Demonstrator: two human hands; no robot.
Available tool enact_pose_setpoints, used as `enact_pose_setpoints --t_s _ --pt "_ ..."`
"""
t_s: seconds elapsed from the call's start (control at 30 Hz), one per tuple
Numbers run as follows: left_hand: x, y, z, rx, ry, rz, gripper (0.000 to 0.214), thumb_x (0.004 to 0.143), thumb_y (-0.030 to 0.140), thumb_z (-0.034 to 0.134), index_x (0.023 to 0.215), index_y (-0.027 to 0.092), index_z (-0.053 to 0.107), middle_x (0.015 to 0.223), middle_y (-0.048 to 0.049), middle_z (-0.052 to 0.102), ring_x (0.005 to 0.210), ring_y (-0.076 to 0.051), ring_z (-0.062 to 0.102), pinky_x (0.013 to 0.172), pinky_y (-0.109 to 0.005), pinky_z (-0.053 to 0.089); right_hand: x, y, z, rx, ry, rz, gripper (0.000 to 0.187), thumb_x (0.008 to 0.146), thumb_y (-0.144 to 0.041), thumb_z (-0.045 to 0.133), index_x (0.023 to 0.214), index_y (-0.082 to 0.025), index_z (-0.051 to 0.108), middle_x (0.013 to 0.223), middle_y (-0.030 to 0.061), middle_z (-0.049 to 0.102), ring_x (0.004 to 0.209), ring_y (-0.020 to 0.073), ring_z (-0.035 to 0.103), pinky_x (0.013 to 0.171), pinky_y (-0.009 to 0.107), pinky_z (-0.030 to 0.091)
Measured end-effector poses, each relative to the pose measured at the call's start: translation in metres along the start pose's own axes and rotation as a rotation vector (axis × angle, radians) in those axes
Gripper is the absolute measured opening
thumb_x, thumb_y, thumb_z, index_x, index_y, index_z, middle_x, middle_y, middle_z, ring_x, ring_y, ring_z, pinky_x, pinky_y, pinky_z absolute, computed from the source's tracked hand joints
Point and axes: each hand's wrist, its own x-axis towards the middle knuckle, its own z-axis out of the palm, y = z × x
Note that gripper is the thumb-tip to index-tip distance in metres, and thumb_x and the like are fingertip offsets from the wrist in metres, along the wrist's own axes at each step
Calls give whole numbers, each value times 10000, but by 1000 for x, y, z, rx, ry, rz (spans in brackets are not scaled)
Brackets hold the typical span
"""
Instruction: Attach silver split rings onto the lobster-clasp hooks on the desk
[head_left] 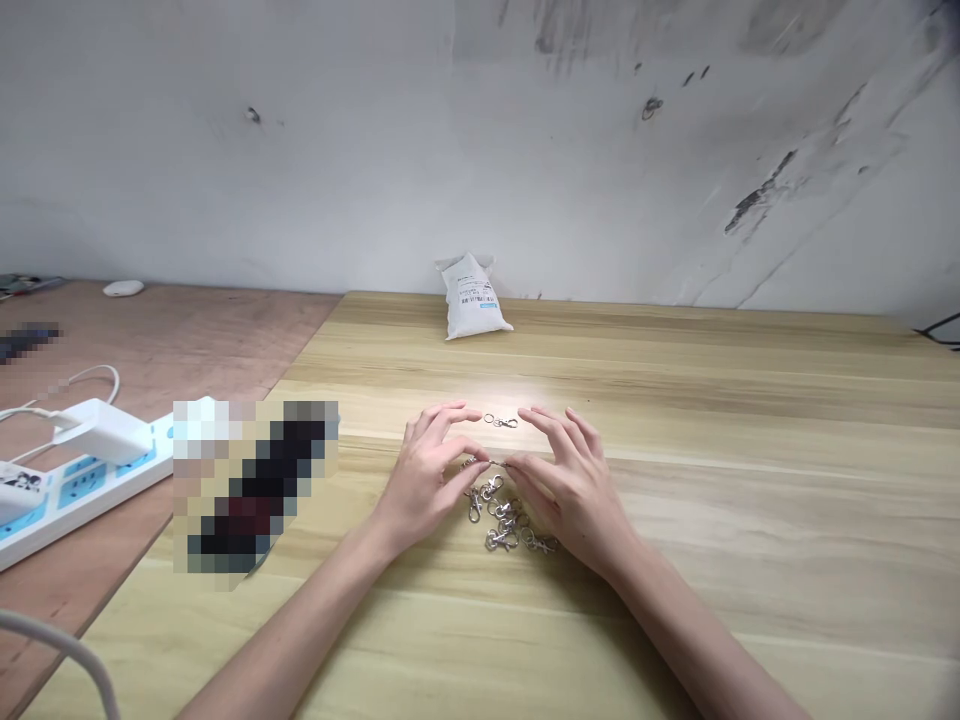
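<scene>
My left hand point(433, 470) pinches a small silver keychain clasp point(493, 463) between thumb and index finger, its other fingers raised. From the other side, the thumb and index finger of my right hand point(574, 485) close on the same metal piece. Fingertips hide most of it. Just beyond my hands, one swivel clasp with a split ring point(502, 422) lies on the table. Between my wrists and below the fingertips is a loose pile of several silver clasps with rings point(507, 520).
A white printed plastic packet point(474, 300) rests near the wall on the wooden table point(750, 450). Left of my hands lies a dark pixelated object point(255, 490). A power strip point(97, 480) with plugged-in chargers and cables runs along the reddish board point(187, 340). A small white case point(123, 288) sits farther back.
</scene>
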Motion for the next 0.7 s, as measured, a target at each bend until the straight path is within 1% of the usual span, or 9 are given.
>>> enact_pose_setpoints --t_s 0.37,0.7 --pt "-1 1 1 -11 -9 0 87 909 215 596 882 236 676 1286 -43 589 1324 -269 414 1072 -487 333 0 -2 -1 5 -11 -2 109 908 -213 594 898 -236 700 1344 112 531 1290 273 468 1100 535 309" --pt "-1 1 1 -2 -14 1 88 920 210 585 881 237 659 1260 -33 603 1320 -256 414 1059 -452 322 1 -8 -1 -48 8 -36 120 895 -170 583 861 -216 689 1313 113 565 1267 274 491 1097 539 325"
